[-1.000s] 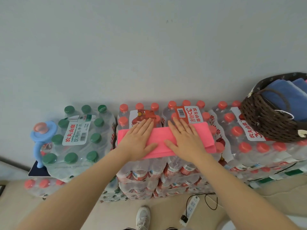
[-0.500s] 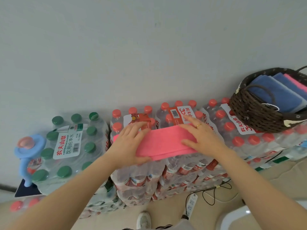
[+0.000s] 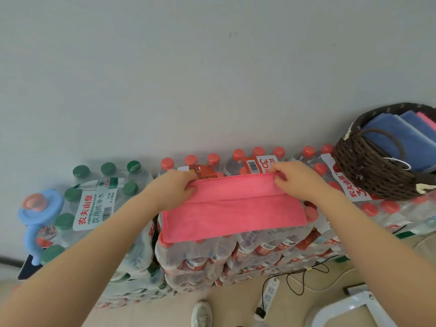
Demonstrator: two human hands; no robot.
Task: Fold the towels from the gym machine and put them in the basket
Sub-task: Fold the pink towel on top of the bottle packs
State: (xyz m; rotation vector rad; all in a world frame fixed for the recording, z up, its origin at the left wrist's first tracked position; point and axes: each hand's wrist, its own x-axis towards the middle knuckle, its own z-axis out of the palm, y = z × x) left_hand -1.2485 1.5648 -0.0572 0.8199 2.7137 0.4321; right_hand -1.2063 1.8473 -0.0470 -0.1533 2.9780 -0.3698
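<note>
- A pale wall (image 3: 212, 67) fills the upper half of the frame.
- Shrink-wrapped packs of red-capped water bottles (image 3: 236, 251) are stacked across the centre and right; a pack of green-capped bottles (image 3: 99, 201) stands at the left.
- The pink towel (image 3: 233, 208) lies folded on top of the red-capped packs in the middle of the frame, its near edge hanging slightly over the front of the pack.
- A dark woven basket (image 3: 375, 175) sits on the packs at the right edge, holding folded blue towels (image 3: 398, 138) and a sliver of another pink towel (image 3: 428, 120).
- The left hand (image 3: 173, 187) pinches the towel's far left corner, fingers curled over the cloth.
- The right hand (image 3: 298, 179) pinches the far right corner the same way, lifting that far edge just off the layer beneath.
- A blue plastic object with a pink top (image 3: 39, 213) stands at the far left beside the green-capped pack.
- On the floor at the bottom lie a white power strip (image 3: 269, 293) with a black cable and a white shoe (image 3: 201, 313).
</note>
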